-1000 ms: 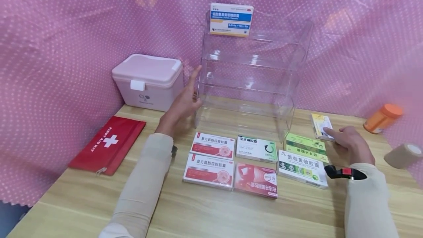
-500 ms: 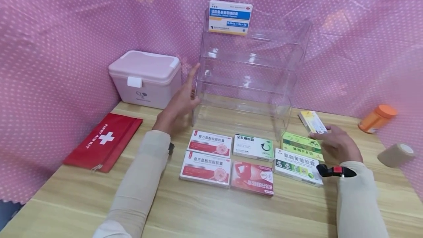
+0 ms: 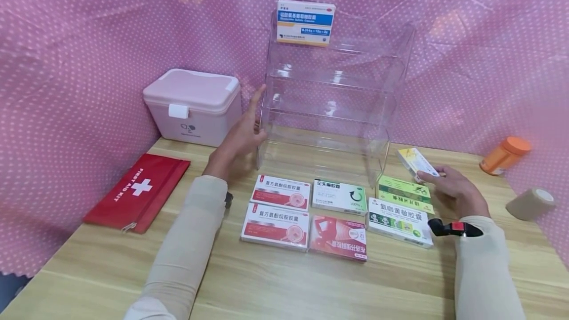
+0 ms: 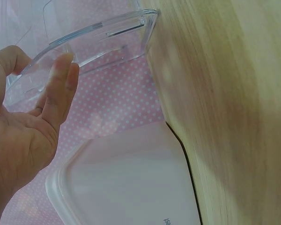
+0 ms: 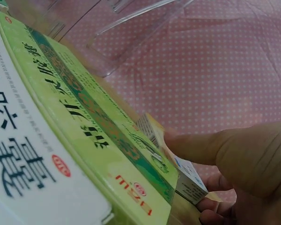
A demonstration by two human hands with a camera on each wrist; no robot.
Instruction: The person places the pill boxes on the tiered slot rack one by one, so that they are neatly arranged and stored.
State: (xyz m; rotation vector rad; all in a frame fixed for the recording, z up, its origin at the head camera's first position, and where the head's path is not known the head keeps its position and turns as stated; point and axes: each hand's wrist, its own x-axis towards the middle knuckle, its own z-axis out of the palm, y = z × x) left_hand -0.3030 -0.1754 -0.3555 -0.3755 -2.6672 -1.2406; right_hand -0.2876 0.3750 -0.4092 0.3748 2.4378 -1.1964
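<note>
Both hands are engaged. Left hand (image 3: 240,137) is resting flat, fingers straight, against the left wall of the clear rack (image 3: 331,98); the left wrist view is showing the fingertips (image 4: 61,79) touching the rack's edge. Right hand (image 3: 453,189) is pinching a small yellow box (image 3: 415,162) between thumb and fingers, holding it tilted just above the tabletop (image 3: 284,280), right of the rack and beside the green box (image 3: 404,194). One blue box (image 3: 304,21) is sitting on the rack's top shelf. Six boxes are lying in two rows before the rack. A pink case (image 3: 193,105) is standing left of the rack, with a red pouch (image 3: 138,191) in front of it. An orange bottle (image 3: 504,154) and a bandage roll (image 3: 531,203) are lying at far right.
</note>
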